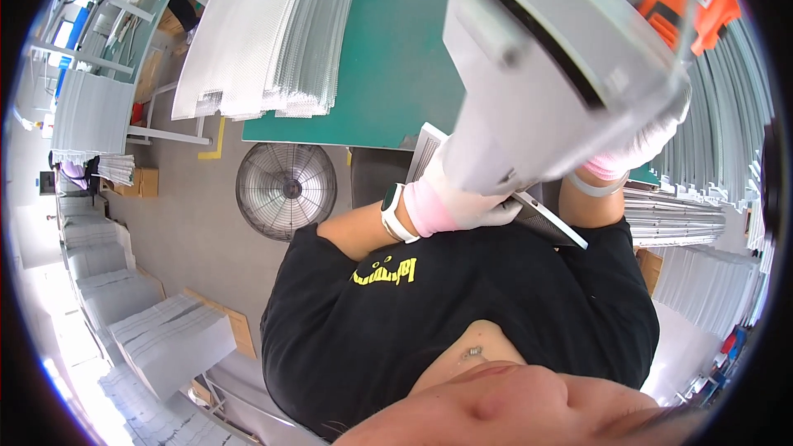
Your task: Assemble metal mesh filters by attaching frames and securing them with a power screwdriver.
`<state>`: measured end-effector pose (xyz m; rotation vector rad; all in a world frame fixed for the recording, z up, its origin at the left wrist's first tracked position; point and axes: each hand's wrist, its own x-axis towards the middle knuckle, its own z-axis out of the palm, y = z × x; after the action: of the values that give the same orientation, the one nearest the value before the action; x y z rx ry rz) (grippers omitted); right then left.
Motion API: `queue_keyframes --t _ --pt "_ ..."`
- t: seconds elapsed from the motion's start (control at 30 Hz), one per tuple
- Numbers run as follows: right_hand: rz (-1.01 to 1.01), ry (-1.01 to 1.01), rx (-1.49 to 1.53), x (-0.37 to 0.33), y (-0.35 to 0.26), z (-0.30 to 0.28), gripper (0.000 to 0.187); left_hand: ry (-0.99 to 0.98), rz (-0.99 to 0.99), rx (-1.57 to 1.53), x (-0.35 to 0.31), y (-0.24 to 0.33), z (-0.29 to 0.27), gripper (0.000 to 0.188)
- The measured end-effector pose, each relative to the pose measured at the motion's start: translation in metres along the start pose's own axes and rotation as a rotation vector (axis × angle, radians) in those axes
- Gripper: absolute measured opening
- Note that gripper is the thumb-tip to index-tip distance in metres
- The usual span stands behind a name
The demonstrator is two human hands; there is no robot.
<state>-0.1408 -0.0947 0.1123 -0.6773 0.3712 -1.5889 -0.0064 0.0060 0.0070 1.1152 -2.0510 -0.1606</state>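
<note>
Clearly 2 hands (462, 201) (648, 144) at 1 panel (529, 107)

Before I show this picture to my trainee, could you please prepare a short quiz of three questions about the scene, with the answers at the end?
1. True or false: at the large grey piece, the left hand and the right hand are both bare.

2. Choose: in the picture, the round fan is
A) left of the large grey piece
B) right of it

3. Fill the gap: the tall stack of sheets at the top left lies on a table with a ____ top.

Key: 1. False, both are gloved. 2. A. 3. Green.
</note>
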Motion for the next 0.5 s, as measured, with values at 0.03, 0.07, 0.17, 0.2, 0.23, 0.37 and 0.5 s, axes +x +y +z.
queue_keyframes --t 0.03,0.07,0.17,0.2,0.23,0.37,0.5 --pt "0.016 -0.017 0.005 0.0 0.004 -0.006 0.049 -0.016 0.337 0.353 -0.025 -0.032 0.037 0.03" --pt "0.037 -0.118 0.129 0.006 0.015 -0.028 0.048 -0.018 0.319 0.366 -0.029 -0.032 0.041 0.03" --pt "0.003 -0.289 0.344 0.011 0.009 -0.053 0.048 0.002 0.027 -0.059 0.006 -0.011 0.005 0.028" --pt "0.029 -0.23 0.323 0.011 0.011 -0.051 0.049 0.005 0.022 -0.054 0.006 -0.013 0.005 0.028" --pt "0.052 -0.172 0.3 0.01 0.013 -0.049 0.049 -0.033 0.011 -0.013 0.005 -0.015 0.005 0.028" --pt "0.1 0.006 0.222 0.009 0.013 -0.045 0.05 -0.188 -0.011 0.136 0.003 -0.021 0.01 0.027" --pt "0.021 0.032 0.041 0.029 0.018 -0.041 0.05 -0.187 -0.049 0.123 0.006 -0.015 0.008 0.028"
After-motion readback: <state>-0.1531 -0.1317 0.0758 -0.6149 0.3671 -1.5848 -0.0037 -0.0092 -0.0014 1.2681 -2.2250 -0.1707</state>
